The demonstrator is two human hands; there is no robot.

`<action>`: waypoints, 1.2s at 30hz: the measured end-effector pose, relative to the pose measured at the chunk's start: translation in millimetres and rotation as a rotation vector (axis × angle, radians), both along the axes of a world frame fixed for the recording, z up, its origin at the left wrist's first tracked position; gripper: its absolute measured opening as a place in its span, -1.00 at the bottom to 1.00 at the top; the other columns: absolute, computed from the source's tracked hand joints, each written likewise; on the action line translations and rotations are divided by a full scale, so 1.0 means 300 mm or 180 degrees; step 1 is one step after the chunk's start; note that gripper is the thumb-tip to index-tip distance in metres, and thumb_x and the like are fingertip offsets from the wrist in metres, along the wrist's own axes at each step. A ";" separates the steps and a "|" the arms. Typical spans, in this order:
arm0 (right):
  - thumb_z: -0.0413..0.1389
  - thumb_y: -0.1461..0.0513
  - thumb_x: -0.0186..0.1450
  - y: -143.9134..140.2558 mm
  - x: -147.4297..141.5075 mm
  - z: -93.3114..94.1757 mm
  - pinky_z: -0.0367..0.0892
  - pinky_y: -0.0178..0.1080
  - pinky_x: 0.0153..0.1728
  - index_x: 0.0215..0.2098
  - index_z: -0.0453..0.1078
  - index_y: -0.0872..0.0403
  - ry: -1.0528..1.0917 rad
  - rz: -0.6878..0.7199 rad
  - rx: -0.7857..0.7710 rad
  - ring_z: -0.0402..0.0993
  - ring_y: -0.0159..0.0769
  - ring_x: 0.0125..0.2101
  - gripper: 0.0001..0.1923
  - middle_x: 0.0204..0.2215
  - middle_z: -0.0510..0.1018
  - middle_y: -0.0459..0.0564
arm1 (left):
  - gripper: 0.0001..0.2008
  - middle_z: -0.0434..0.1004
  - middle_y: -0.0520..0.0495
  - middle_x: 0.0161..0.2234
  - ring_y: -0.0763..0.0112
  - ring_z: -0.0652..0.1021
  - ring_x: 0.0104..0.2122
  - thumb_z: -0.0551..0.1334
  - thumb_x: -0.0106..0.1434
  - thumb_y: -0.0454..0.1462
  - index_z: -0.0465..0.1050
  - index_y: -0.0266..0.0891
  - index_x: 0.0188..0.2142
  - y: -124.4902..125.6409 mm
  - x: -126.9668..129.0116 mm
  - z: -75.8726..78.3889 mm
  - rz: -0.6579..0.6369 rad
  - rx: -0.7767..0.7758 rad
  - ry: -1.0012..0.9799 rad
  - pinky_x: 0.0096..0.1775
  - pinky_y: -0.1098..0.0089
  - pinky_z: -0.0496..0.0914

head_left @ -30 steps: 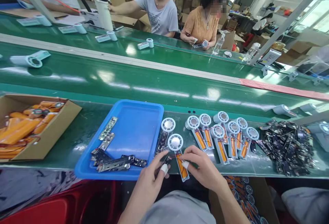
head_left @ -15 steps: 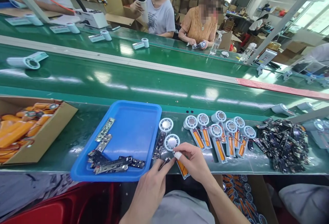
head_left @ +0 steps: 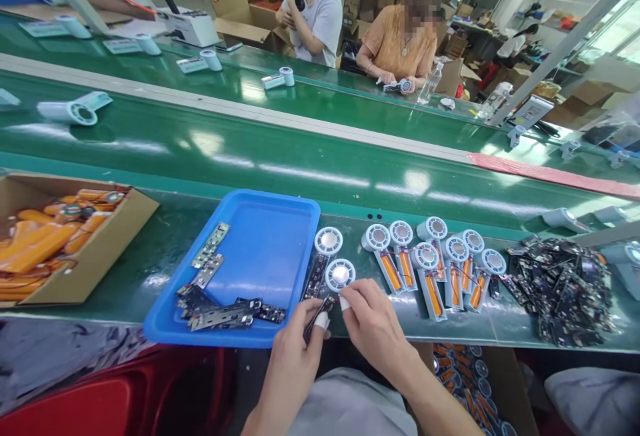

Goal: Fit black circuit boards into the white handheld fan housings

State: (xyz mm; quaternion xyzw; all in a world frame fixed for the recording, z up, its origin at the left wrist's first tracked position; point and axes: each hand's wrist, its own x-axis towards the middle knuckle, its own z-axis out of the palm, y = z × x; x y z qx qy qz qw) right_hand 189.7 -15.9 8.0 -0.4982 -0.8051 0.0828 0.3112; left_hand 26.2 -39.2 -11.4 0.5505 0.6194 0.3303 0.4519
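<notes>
My left hand grips a narrow black circuit board between thumb and fingers, tilted up over the table's front edge. A white cover wraps the thumb. Close to the board's upper end, my right hand pinches a thin reddish wire, also with a white-covered fingertip. Just above my fingers lies a pale blue fan unit; its handle is hidden under my right hand. Another fan unit lies behind it, with a black board along its handle.
Left of my hands is a blue tray with several boards, then a carton of orange batteries. Several fan units with orange batteries lie right, beside a board pile. A green conveyor runs behind; people sit across it.
My left hand has raised and turned the board, thumb now on top. My right hand has drawn in over the fan's handle, hiding its orange battery. The view has shifted slightly.
</notes>
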 end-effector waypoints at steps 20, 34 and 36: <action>-0.02 0.35 0.42 0.017 0.016 -0.012 0.40 -0.25 -0.24 -0.07 0.51 0.02 0.1017 0.0077 -0.1139 0.50 -0.25 -0.26 -0.72 -0.26 0.55 0.02 | -0.71 0.71 -0.11 -0.28 0.26 0.67 -0.42 0.20 0.28 -0.15 0.62 -0.20 -0.14 -0.007 0.017 -0.011 0.0219 0.0239 -0.0590 -0.37 0.32 0.60; 0.06 -0.06 0.38 0.034 0.076 -0.021 0.47 -0.19 -0.32 -0.17 0.60 0.02 0.1014 -0.0056 -0.1532 0.56 -0.12 -0.33 -0.60 -0.34 0.59 0.10 | -0.70 0.70 -0.14 -0.22 0.27 0.64 -0.26 0.15 0.28 -0.34 0.63 -0.25 -0.10 0.024 0.050 0.037 0.0063 0.0226 -0.0942 -0.14 0.34 0.49; 0.06 -0.11 0.36 0.028 0.085 -0.005 0.49 -0.22 -0.37 -0.13 0.59 0.02 0.0967 -0.0189 -0.1794 0.57 -0.14 -0.39 -0.55 -0.37 0.63 0.07 | -0.67 0.68 -0.17 -0.12 0.23 0.62 -0.14 0.11 0.34 -0.31 0.60 -0.24 -0.03 0.012 0.055 0.073 -0.0027 0.0350 -0.0980 -0.03 0.31 0.44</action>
